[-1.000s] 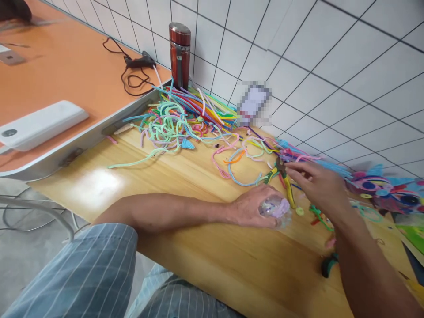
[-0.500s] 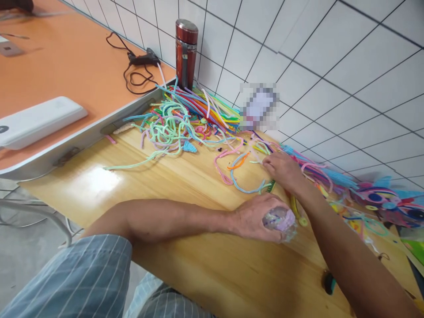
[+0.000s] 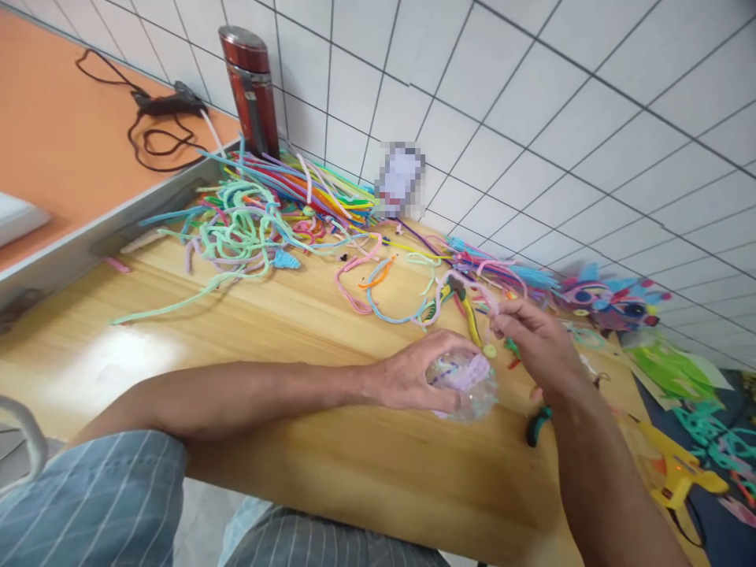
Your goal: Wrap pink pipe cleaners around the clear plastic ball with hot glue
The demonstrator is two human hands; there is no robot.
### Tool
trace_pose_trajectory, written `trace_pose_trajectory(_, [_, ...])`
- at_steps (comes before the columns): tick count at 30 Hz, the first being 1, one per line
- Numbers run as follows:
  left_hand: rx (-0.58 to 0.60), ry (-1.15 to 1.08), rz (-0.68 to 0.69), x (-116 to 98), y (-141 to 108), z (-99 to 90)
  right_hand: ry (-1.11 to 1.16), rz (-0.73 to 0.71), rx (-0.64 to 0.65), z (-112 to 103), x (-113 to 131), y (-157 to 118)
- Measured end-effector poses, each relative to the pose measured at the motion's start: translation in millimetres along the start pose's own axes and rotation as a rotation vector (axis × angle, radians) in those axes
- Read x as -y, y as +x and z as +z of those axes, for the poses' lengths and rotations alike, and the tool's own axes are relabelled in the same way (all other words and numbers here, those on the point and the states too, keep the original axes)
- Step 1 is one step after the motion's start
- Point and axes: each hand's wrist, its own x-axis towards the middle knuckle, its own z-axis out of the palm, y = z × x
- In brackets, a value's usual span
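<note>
I've got the tiled wall (image 3: 531, 126) filling the top of my feed, and below it the wooden table (image 3: 313, 335). Over by the wall I see a tangle of coloured stems (image 3: 239, 224), with a red flask (image 3: 251, 98) upright behind it. Here's the left hand (image 3: 422, 374), low over the tabletop, thumb and fingers curled round a clear rounded container (image 3: 483, 398) with lilac showing in it. To its right, the right hand (image 3: 535, 339) has its fingertips pinched together on one end of a pale pink stem (image 3: 453, 273), which arches away across my view of the yellow-handled pliers (image 3: 472, 316). Tiniest of all, a pale green disc (image 3: 489, 351) sits between the two hands.
</note>
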Motion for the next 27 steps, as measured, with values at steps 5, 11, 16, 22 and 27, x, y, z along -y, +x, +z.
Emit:
trace_pose_trajectory(5, [0.108, -0.363, -0.144, -22, 6, -9.1, -0.079, -0.026, 0.059, -3, -10, -39])
trace_pose_trajectory(11, [0.066, -0.742, -0.421, -24, 18, -15.4, 0.083, 0.039, 0.171, 4, -19, -59])
trace_pose_trajectory(16, [-0.007, -0.757, -0.481, -26, 21, -22.2, 0.024, -0.101, -0.096, 15, -27, -71])
trace_pose_trajectory(22, [0.000, -0.773, -0.442, -25, 18, -20.3, -0.381, -0.345, -0.466, 25, -28, -82])
trace_pose_trajectory(27, [0.062, -0.584, -0.367, -26, 8, -17.7, -0.442, -0.380, -0.634, 31, -35, -81])
